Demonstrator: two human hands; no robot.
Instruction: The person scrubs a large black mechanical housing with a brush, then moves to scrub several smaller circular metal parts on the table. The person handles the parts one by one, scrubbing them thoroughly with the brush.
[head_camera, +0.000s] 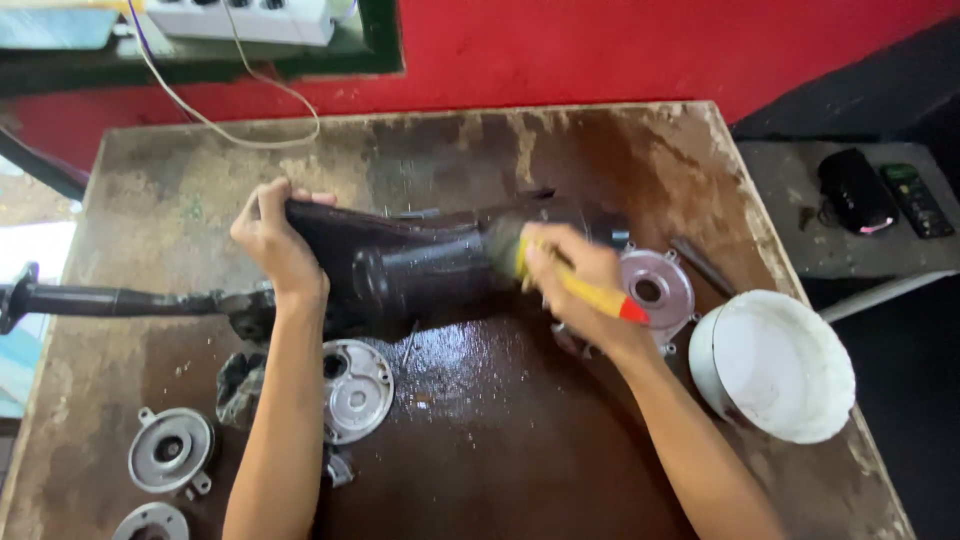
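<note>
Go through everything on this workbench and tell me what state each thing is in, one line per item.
Left hand: gripping the end of the black housing.
Right hand: closed on the brush.
Brush: held, bristles on the housing.
Black housing: lying on its side, wet.
Round metal covers: loose, lying flat.
White bucket: tipped toward the camera.
Table: wet and stained.

Four round metal covers are lying around: three (357, 388) (170, 450) (150, 522) at seven o'clock, one (655, 288) at three; one white bowl (780, 365) is sitting at four.
</note>
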